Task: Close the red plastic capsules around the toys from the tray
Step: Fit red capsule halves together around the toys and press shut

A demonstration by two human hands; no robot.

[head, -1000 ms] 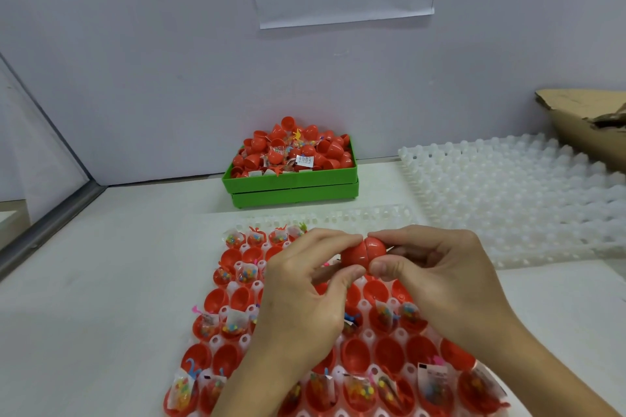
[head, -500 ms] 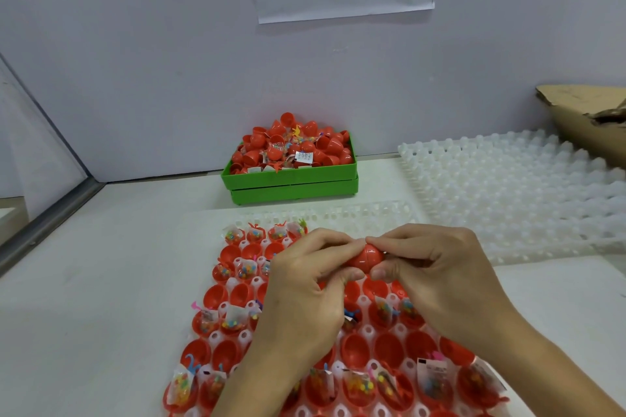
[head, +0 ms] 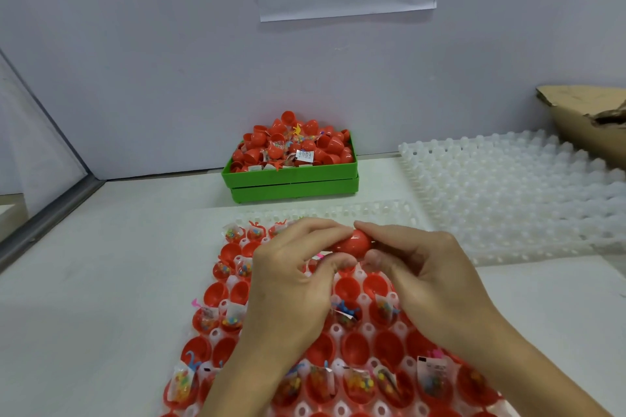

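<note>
A red plastic capsule is held above the tray, its two halves pressed together. My left hand pinches its left end between thumb and fingers. My right hand pinches its right end the same way. Below them lies a white cell tray filled with red capsule halves, some empty. Others hold small bagged toys.
A green bin heaped with red capsule halves and bagged toys stands at the back by the wall. An empty white cell tray lies at the right, with a cardboard box behind it. A metal rail borders the left.
The hands have pushed the two capsule halves closer together, so less of the red capsule shows between the fingers. The hands stayed in about the same spot.
</note>
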